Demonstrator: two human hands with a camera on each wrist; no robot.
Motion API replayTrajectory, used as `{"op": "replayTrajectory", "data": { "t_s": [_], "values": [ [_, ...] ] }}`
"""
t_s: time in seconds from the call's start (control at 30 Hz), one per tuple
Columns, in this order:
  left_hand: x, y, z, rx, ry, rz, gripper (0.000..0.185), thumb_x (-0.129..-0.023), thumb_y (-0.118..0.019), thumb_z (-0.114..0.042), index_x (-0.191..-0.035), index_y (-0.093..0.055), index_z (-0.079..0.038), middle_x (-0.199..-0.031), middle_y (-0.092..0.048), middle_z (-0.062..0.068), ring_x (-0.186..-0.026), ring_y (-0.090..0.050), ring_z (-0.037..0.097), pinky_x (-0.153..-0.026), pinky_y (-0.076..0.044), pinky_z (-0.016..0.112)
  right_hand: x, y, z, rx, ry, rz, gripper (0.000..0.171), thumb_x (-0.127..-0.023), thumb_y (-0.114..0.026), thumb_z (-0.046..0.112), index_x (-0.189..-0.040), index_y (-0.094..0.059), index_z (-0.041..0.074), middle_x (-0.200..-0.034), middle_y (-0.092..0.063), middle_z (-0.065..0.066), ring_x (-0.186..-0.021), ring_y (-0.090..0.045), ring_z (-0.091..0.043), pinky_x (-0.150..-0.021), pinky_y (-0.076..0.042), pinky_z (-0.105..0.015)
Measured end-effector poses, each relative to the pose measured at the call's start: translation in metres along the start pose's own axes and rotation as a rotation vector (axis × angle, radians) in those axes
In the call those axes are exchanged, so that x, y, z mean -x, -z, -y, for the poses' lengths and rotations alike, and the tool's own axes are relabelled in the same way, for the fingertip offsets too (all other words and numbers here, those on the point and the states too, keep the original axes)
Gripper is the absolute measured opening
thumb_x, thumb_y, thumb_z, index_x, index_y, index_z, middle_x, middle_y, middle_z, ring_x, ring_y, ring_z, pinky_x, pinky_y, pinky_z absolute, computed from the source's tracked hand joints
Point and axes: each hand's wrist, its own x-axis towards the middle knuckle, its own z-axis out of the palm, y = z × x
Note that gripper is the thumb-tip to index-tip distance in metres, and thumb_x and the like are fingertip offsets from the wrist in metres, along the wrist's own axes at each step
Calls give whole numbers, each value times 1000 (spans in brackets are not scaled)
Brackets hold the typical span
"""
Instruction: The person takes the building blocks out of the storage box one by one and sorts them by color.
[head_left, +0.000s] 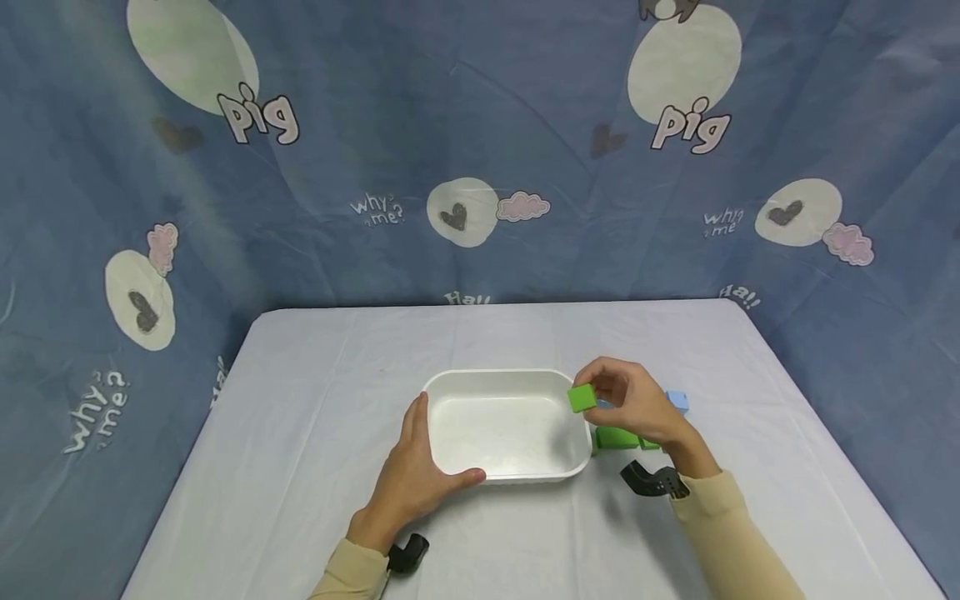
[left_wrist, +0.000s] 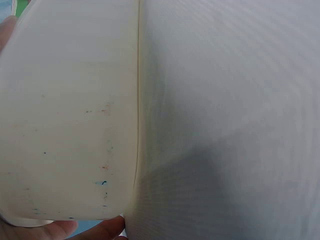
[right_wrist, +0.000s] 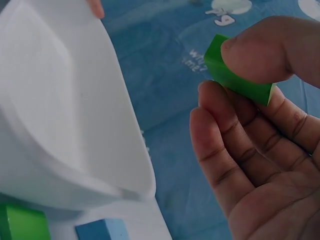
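Right hand pinches 1 green block above the white tub's right rim; left hand grips its near-left corner. Risk: the seemingly light pinch slips, so the block falls outside.

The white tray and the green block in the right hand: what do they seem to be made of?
White tray: probably thin moulded plastic, smooth with a slight sheen, rounded corners and small scuff marks on its outer wall. Green block: solid, matte, sharp-edged, evenly coloured; painted wood or foam, the pictures cannot settle which.
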Motion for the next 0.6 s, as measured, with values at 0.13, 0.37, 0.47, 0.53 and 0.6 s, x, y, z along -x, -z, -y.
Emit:
{"op": "replayTrajectory", "data": {
  "t_s": [0.13,0.37,0.47,0.53,0.6],
  "values": [
    [0,0,0,1,2,2,144,-62,-85,-72,-164,-4,-12,-168,-15,8,-118,-59,41,-93,-50,54,7,4,-3,-16,-5,-25,30,-81,-74,-14,-108,-66,-3,-108,-64,-21,-94,-66,-27,-86,-55,-37],
    [1,0,-2,12,-3,7,143,-63,-87,-69,-165,-3,-14,-168,-15,8,-122,-56,41,-96,-48,55,24,11,-13,-14,14,-58,29,-81,-70,-18,-106,-63,-8,-106,-62,-23,-92,-66,-23,-84,-56,-33],
    [1,0,-2,8,-7,2,143,-63,-87,-69,-165,-3,-13,-168,-15,8,-124,-55,42,-97,-48,56,32,14,-16,-29,1,-68,30,-78,-69,-20,-104,-62,-7,-107,-61,-24,-91,-65,-22,-82,-56,-32],
    [1,0,-2,3,-10,3,143,-63,-87,-69,-165,-3,-13,-167,-15,9,-125,-54,42,-98,-48,56,37,16,-17,-35,-14,-69,30,-77,-69,-21,-103,-62,-7,-108,-60,-24,-91,-65,-22,-81,-56,-31],
    [0,0,-3,1,-12,4,143,-63,-87,-70,-165,-3,-12,-168,-14,9,-124,-55,42,-97,-48,55,42,18,-19,-37,-33,-71,30,-77,-69,-20,-103,-61,-6,-108,-60,-24,-91,-65,-21,-80,-56,-30]
  ]
}}
